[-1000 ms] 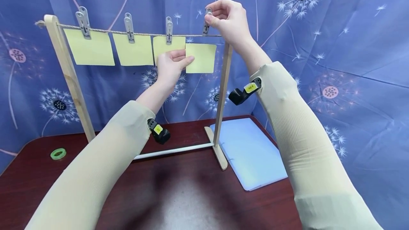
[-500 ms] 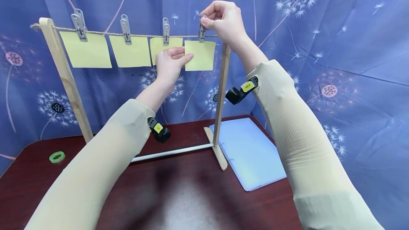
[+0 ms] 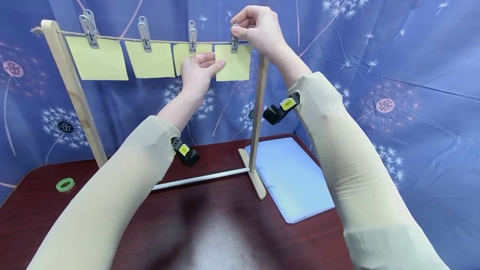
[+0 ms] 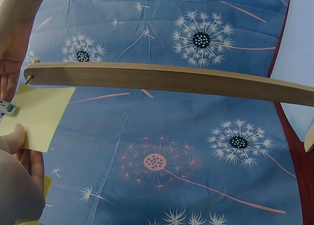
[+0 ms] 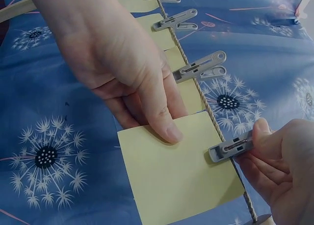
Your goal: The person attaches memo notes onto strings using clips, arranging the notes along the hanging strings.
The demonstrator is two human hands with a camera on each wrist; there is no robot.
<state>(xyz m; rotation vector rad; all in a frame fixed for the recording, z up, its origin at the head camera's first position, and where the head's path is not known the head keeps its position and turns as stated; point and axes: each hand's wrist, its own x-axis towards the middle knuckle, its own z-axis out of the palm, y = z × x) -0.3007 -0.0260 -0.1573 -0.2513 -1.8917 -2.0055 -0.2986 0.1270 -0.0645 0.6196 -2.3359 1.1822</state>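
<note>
My left hand [image 3: 198, 74] pinches the left edge of a yellow paper square [image 3: 237, 66] between thumb and fingers. That square's top edge meets the twine line [image 3: 165, 41]. At its top my right hand [image 3: 262, 28] grips the handles of a grey clothespin [image 5: 230, 147]; the right wrist view shows the clothespin's front end over the paper and the twine. Left of it, a yellow sheet [image 3: 181, 55] hangs from another clothespin [image 3: 192, 36], partly hidden by my left hand. Two more sheets hang farther left, one [image 3: 150, 62] in the middle and one [image 3: 98, 61] at the end, each under a clothespin.
A wooden frame with a right post [image 3: 258, 116] and a left post [image 3: 73, 82] carries the line. A white bar [image 3: 202, 177] joins its feet. A pale blue folder [image 3: 294, 178] lies on the table's right, a green tape ring [image 3: 65, 185] on its left. Patterned cloth hangs behind.
My right hand has lowered the clothespin onto the top of the fourth paper. My left hand has raised that paper slightly up to the line.
</note>
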